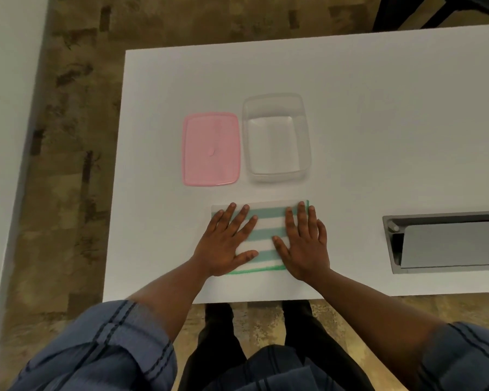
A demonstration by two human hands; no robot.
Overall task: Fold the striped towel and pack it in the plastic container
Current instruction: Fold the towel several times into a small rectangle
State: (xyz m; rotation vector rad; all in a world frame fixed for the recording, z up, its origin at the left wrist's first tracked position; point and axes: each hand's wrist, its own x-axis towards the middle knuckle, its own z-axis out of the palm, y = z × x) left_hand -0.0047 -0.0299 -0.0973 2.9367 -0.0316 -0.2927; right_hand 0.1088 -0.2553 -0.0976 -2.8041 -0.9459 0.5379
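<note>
The striped towel, white with teal bands and a green edge, lies as a flat rectangle near the front edge of the white table. My left hand presses flat on its left half, fingers spread. My right hand lies flat on its right half, fingers apart. Neither hand grips the cloth. Just beyond the towel stands the clear plastic container, uncovered and with nothing inside. Its pink lid rests flat on the table to the left of it.
A grey recessed cable tray is set into the table at the right. The table's left edge and front edge drop to a patterned brown floor. A dark chair base shows at the far right.
</note>
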